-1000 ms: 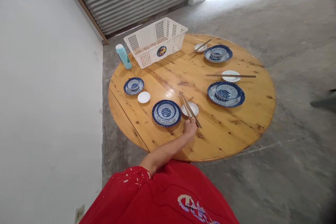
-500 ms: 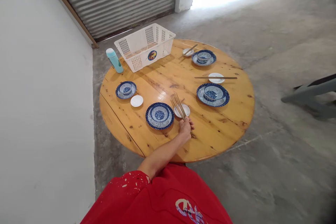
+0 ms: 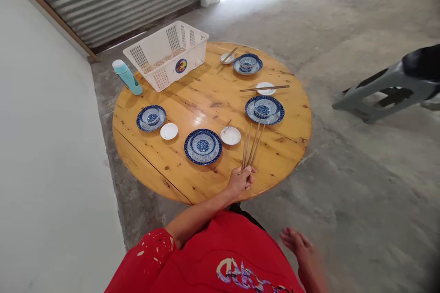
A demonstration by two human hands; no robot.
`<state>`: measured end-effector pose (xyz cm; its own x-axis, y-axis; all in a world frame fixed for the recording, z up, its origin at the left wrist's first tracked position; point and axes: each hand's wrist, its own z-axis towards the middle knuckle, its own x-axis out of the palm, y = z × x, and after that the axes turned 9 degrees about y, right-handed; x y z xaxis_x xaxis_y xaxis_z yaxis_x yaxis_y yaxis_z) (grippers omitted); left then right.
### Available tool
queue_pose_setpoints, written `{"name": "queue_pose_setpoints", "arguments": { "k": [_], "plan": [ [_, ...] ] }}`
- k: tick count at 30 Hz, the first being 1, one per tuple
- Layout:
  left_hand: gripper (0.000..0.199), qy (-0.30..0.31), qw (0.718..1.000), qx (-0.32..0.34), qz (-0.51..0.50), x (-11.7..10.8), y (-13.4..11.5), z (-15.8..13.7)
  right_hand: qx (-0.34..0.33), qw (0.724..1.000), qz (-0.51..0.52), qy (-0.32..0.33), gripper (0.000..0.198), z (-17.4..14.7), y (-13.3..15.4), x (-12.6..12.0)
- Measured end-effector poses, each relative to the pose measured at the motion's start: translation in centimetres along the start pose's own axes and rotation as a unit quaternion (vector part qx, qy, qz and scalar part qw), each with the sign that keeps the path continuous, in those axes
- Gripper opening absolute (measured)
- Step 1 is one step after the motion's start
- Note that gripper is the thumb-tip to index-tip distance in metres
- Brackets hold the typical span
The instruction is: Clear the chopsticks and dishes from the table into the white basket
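Several brown chopsticks (image 3: 253, 144) fan out from my left hand (image 3: 241, 179), whose fingers are closed round their lower ends above the table's near edge. My right hand (image 3: 298, 243) is beside my body at the lower right, off the table; it is slightly blurred, its fingers loosely apart with nothing in them. Closest to the chopsticks is a small white dish (image 3: 230, 136), on the left. A blue-patterned plate with a bowl on it (image 3: 203, 146) sits left of that dish. Beyond the chopstick tips is another blue plate (image 3: 279, 116) bearing a bowl (image 3: 265, 109).
A pair of chopsticks (image 3: 280, 86) rests across a white dish (image 3: 266, 91); further back is a similar setting with a blue plate (image 3: 237, 67). On the left are a blue plate (image 3: 140, 123), a white dish (image 3: 169, 131), a turquoise bottle (image 3: 129, 78) and a white basket (image 3: 161, 78). A grey stool (image 3: 381, 94) stands right.
My left hand has drawn the chopsticks back and to the right, away from the small white dish. My right hand has come into view. The view has shifted to the right.
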<state>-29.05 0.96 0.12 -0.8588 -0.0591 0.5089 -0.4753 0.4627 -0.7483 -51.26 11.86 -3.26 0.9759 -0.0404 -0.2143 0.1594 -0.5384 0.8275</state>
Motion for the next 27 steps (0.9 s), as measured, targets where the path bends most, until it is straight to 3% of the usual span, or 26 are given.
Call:
{"name": "queue_pose_setpoints", "arguments": {
  "k": [2,4,10,16,21,27],
  "plan": [
    [0.043,0.035,0.999,0.000,0.013,0.1,0.2,-1.0,0.012,0.999,0.042,-0.021,0.078,0.8,1.5,1.0],
    [0.049,0.073,0.997,-0.006,0.024,0.2,0.5,-2.0,-0.017,0.997,0.074,-0.020,0.078,1.8,4.2,2.4],
    [0.056,0.194,0.973,-0.043,0.120,-0.1,1.4,-4.6,-0.124,0.965,0.220,0.067,0.063,4.4,12.3,6.9],
    [0.060,0.232,0.957,-0.054,0.166,0.5,1.6,-5.0,-0.077,0.928,0.314,0.185,0.063,6.0,14.3,8.2],
    [0.061,0.197,0.969,-0.063,0.137,4.7,2.8,-3.5,-0.054,0.920,0.332,0.202,0.058,7.7,14.1,4.8],
    [0.062,0.228,0.962,-0.056,0.141,12.3,5.5,0.5,-0.047,0.909,0.361,0.201,0.063,10.4,14.3,-4.5]
  ]
}}
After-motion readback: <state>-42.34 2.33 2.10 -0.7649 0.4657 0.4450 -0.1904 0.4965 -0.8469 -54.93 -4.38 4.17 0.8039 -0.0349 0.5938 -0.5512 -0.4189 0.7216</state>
